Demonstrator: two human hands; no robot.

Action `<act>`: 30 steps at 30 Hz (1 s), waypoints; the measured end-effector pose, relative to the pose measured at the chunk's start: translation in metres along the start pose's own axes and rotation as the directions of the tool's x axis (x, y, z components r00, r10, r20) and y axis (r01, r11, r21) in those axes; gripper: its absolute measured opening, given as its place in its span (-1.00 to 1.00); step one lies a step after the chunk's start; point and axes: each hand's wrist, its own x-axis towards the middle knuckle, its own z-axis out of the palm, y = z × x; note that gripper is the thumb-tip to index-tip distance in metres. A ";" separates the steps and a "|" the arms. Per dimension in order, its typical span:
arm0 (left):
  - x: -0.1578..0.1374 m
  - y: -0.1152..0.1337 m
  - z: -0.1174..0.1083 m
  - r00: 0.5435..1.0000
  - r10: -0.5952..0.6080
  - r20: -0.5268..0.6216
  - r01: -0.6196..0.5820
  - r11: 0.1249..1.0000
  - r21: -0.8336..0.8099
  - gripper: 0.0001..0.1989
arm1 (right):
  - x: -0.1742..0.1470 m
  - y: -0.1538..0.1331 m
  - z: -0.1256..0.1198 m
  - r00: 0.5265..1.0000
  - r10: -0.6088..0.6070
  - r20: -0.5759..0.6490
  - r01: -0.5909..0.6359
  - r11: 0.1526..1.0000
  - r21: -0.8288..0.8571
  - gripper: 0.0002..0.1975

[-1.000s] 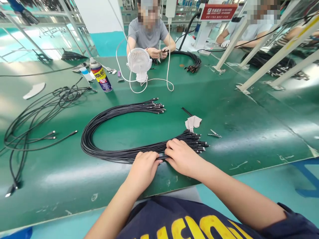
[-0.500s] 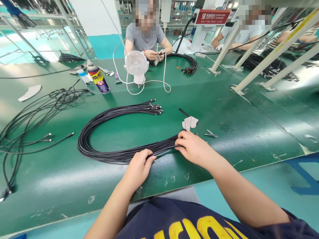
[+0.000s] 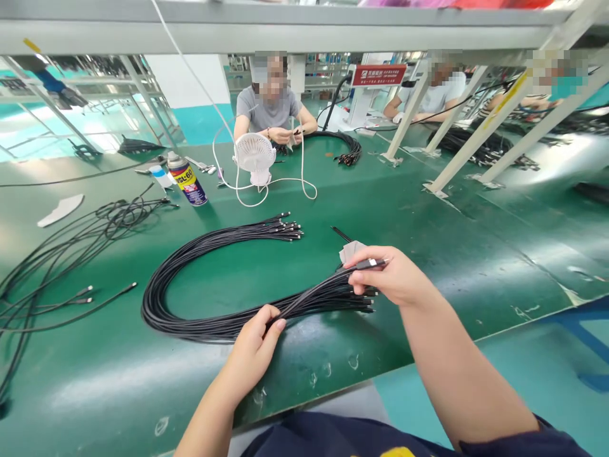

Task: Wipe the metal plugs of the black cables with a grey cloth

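the black cable bundle (image 3: 155, 285) lies on the counter (image 3: 476, 266), on the wearer's side of the fan (image 3: 255, 154), in one long u-shaped bend. as far as shows, its cables are gathered side by side with both sets of ends roughly together, and the ends nearest the fan lie untouched. at least one raised cable end (image 3: 365, 264) stands above the others, so the handling looks partway through rather than finished. the loose cables (image 3: 117, 216), left of the fan, lie tangled and outside the bundle.

the left hand (image 3: 254, 346), straight toward the wearer from the fan, has a narrow grip, thumb and forefinger pinching the bundle's near edge; how many strands it holds i cannot tell. the right hand (image 3: 387, 276), to the right of the fan and nearer the wearer, has its fingers pointing left, its grip closed around the raised cable end, the metal tip toward the palm.
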 end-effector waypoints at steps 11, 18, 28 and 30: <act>0.060 0.052 -0.006 0.937 -0.030 0.347 0.250 0.752 -0.610 -0.60 | 0.067 0.002 0.077 0.990 -0.107 -0.089 0.134 0.903 0.409 -0.60; 0.066 0.014 0.021 0.934 -0.110 0.340 0.335 0.601 -0.726 -0.58 | 0.066 0.025 0.063 1.000 -0.018 0.000 0.017 0.943 0.332 -0.60; 0.066 0.012 0.013 0.867 -0.140 0.478 0.492 0.390 -0.778 -0.60 | 0.057 0.020 0.068 1.000 -0.016 0.017 0.011 0.966 0.259 -0.69; 0.066 0.013 0.012 0.866 -0.134 0.482 0.494 0.378 -0.783 -0.62 | 0.055 0.018 0.069 1.000 -0.018 0.019 0.013 0.965 0.264 -0.69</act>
